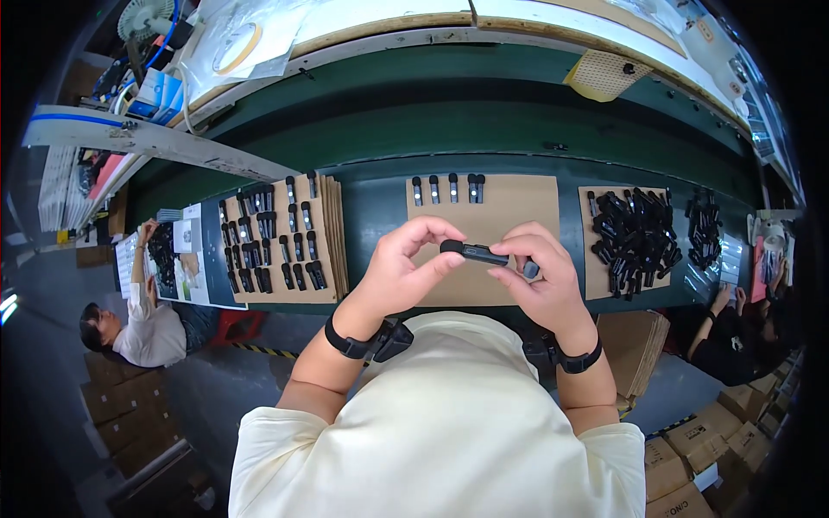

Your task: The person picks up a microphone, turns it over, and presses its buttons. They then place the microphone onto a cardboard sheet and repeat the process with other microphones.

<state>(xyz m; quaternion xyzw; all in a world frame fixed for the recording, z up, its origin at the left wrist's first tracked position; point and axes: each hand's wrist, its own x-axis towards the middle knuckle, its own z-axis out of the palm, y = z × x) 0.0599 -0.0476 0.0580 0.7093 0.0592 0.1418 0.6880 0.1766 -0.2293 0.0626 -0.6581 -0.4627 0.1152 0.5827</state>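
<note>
A small black clip-on microphone [484, 254] with a rounded foam tip lies sideways between my two hands, above a brown cardboard sheet [484, 292]. My left hand [399, 266] pinches it at the foam end. At the other end, the thumb and fingers of my right hand [546, 274] close on its body. A small dark grey piece shows under my right fingers; I cannot tell if it belongs to the microphone. Along the sheet's far edge stand several similar microphones [434, 190] in a row, the two rightmost side by side.
Left, a stack of cardboard sheets [332, 242] bears rows of microphones [298, 246]. Right, another sheet [596, 281] holds a loose heap of them [635, 237], with a smaller pile [704, 229] beyond. A green conveyor belt [389, 129] runs behind. People sit at both sides.
</note>
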